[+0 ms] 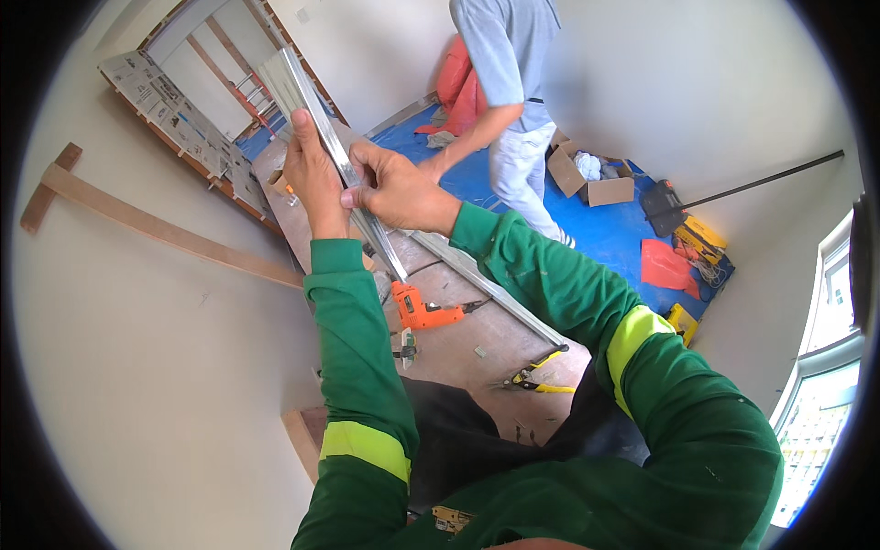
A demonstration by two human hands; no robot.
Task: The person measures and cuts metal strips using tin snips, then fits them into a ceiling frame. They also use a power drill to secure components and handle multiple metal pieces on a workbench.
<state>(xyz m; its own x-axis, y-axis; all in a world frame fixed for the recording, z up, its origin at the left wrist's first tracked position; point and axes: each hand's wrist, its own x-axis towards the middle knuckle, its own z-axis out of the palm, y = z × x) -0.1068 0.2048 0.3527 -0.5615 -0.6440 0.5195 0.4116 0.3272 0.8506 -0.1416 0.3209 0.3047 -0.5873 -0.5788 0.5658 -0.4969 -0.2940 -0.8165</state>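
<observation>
A long, thin galvanised metal channel (320, 119) slants up and away in front of me, held in both hands. My left hand (314, 174) is wrapped round it, thumb pointing up along its side. Just right of that, my right hand (403, 190) pinches the channel's edge between thumb and bent fingers. Under the channel's lower end lies an orange power drill (420, 308) on the dusty work surface (463, 353). A second metal strip (490, 289) rests there, running beneath my right forearm. Yellow-and-black snips (536, 379) lie near its close end.
A person (509, 82) in a grey-blue shirt stands beyond my right hand, one arm reaching toward the work surface. Blue sheeting (596, 234) covers the floor, with an open cardboard box (605, 190) and a yellow tool case (699, 240). A wooden brace (156, 225) leans at the left wall.
</observation>
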